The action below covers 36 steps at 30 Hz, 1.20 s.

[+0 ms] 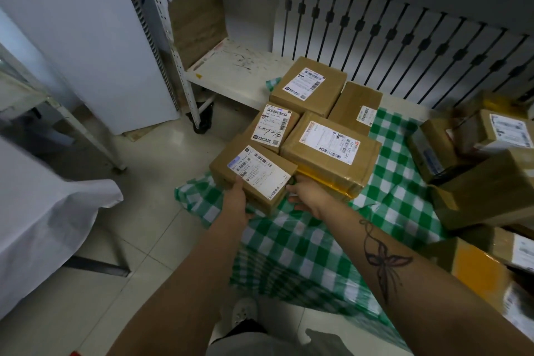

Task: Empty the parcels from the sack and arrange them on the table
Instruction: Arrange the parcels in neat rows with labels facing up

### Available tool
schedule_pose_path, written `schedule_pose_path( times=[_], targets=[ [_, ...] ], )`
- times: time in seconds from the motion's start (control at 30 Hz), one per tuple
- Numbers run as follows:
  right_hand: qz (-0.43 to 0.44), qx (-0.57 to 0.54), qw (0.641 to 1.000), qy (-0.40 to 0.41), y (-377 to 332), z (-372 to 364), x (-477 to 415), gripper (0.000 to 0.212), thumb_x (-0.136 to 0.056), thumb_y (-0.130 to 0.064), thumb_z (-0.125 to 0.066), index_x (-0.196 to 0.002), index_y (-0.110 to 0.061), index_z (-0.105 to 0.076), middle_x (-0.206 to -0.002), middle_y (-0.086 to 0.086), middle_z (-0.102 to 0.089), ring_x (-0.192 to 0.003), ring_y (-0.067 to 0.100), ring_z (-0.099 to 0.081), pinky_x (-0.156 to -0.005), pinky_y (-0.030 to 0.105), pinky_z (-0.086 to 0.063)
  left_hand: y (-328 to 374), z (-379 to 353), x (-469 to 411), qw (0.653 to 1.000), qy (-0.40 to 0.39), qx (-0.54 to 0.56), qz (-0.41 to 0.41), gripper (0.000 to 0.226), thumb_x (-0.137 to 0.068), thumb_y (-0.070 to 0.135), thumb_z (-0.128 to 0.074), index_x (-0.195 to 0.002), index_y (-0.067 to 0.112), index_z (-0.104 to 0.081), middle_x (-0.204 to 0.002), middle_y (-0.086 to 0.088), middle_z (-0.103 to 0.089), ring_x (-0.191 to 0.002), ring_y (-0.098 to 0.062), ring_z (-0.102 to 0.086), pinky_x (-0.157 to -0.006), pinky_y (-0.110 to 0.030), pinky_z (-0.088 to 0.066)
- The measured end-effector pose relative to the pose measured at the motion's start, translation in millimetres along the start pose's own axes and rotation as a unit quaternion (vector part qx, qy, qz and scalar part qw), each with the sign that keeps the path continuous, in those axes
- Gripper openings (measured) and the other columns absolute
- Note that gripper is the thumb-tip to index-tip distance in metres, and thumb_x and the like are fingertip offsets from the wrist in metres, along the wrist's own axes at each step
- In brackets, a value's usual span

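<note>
The left hand (235, 202) and right hand (306, 196) both grip the labelled box (254, 175) from its near sides, its long axis crosswise, at the near-left corner of the bench (289, 254).

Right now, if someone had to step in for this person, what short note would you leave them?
Hands: the left hand and right hand both grip the small parcel at the near left corner of the green checked cloth.
Done: four parcels lie close together on the cloth just behind it.
Left: set this one down beside them, then sort the heap of parcels on the right, which is blurred and looks unarranged.
No sack is in view.
</note>
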State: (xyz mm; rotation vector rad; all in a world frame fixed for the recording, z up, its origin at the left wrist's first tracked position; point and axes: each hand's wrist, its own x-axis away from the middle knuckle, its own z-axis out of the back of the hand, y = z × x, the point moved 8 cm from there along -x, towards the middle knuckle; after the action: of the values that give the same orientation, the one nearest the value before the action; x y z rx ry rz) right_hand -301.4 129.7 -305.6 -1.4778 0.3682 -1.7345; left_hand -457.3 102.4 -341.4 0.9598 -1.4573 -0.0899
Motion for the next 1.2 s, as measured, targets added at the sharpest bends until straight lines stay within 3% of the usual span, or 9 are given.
schedule_pose_path(
  times=[0.17,0.23,0.37,0.47,0.57,0.7,0.83,1.03,1.2],
  targets=[
    [0.006,0.007,1.0,0.007,4,2,7,0.043,-0.097,-0.016,-0.045,-0.139,-0.02,-0.04,-0.123,0.011,-0.056,-0.104,0.026,-0.054,-0.088,0.038,-0.045,-6,0,0,1.0,0.011,-0.017,-0.007,0.052,-0.095,0.044,-0.045,-0.14,0.019,-0.04,-0.135,-0.009,-0.054,-0.124,-0.032,-0.048,-0.104,-0.051,-0.036],
    [0.006,-0.001,1.0,0.014,10,7,11,0.045,-0.097,-0.015,-0.046,-0.141,-0.018,-0.038,-0.124,0.011,-0.056,-0.097,0.023,-0.054,-0.079,0.032,-0.044,-13,-5,6,1.0,0.009,-0.006,-0.013,0.05,-0.094,0.039,-0.049,-0.14,0.019,-0.04,-0.133,-0.008,-0.055,-0.122,-0.029,-0.051,-0.101,-0.046,-0.037],
    [-0.007,-0.021,0.999,0.046,28,23,17,0.043,-0.096,-0.01,-0.045,-0.14,-0.011,-0.042,-0.097,0.01,-0.056,-0.066,0.014,-0.048,-0.057,0.025,-0.038,-34,-20,26,1.0,0.01,-0.002,0.0,0.051,-0.091,0.037,-0.055,-0.136,0.015,-0.043,-0.131,-0.009,-0.056,-0.118,-0.029,-0.053,-0.097,-0.041,-0.038],
    [0.002,-0.045,0.996,0.078,36,39,27,0.034,-0.095,-0.005,-0.046,-0.128,-0.004,-0.052,-0.107,0.019,-0.058,-0.063,0.015,-0.047,-0.056,0.026,-0.039,-52,-39,45,0.999,-0.011,-0.024,0.021,0.052,-0.09,0.028,-0.059,-0.135,0.009,-0.043,-0.122,-0.009,-0.055,-0.105,-0.027,-0.055,-0.085,-0.036,-0.044],
    [0.023,-0.071,0.991,0.107,45,58,36,0.031,-0.092,-0.004,-0.051,-0.122,-0.003,-0.057,-0.1,0.014,-0.058,-0.067,0.018,-0.051,-0.058,0.026,-0.04,-67,-58,64,0.998,-0.025,-0.045,0.032,0.049,-0.086,0.02,-0.061,-0.131,0.009,-0.046,-0.11,-0.007,-0.058,-0.084,-0.021,-0.055,-0.065,-0.03,-0.044],
    [0.072,-0.045,0.983,0.161,57,88,53,0.029,-0.09,-0.007,-0.055,-0.118,-0.004,-0.06,-0.1,0.006,-0.058,-0.092,0.022,-0.055,-0.08,0.028,-0.043,-87,-88,81,0.994,-0.034,-0.087,0.05,0.056,-0.084,0.022,-0.063,-0.135,0.012,-0.042,-0.127,-0.003,-0.047,-0.111,-0.025,-0.049,-0.081,-0.035,-0.045],
    [0.124,-0.003,0.964,0.237,62,127,85,0.027,-0.093,-0.007,-0.048,-0.116,-0.004,-0.062,-0.117,0.009,-0.064,-0.11,0.024,-0.057,-0.086,0.023,-0.04,-114,-130,105,0.98,-0.092,-0.167,0.057,0.048,-0.091,0.018,-0.055,-0.136,0.011,-0.042,-0.117,-0.008,-0.051,-0.11,-0.025,-0.047,-0.09,-0.037,-0.043],
    [0.126,0.016,0.946,0.299,86,185,121,0.027,-0.096,-0.008,-0.044,-0.117,-0.006,-0.061,-0.12,0.011,-0.063,-0.106,0.024,-0.059,-0.08,0.025,-0.042,-158,-180,148,0.954,-0.153,-0.249,0.07,0.04,-0.094,0.015,-0.046,-0.134,0.009,-0.046,-0.137,-0.009,-0.044,-0.128,-0.028,-0.043,-0.095,-0.038,-0.041],
    [0.08,0.045,0.907,0.412,116,234,158,0.03,-0.093,-0.013,-0.044,-0.115,-0.015,-0.063,-0.119,0.01,-0.064,-0.108,0.03,-0.057,-0.093,0.038,-0.044,-182,-211,174,0.93,-0.195,-0.3,0.079,0.042,-0.094,0.015,-0.05,-0.135,0.008,-0.043,-0.131,-0.011,-0.047,-0.117,-0.029,-0.047,-0.095,-0.042,-0.04]
  ],
)
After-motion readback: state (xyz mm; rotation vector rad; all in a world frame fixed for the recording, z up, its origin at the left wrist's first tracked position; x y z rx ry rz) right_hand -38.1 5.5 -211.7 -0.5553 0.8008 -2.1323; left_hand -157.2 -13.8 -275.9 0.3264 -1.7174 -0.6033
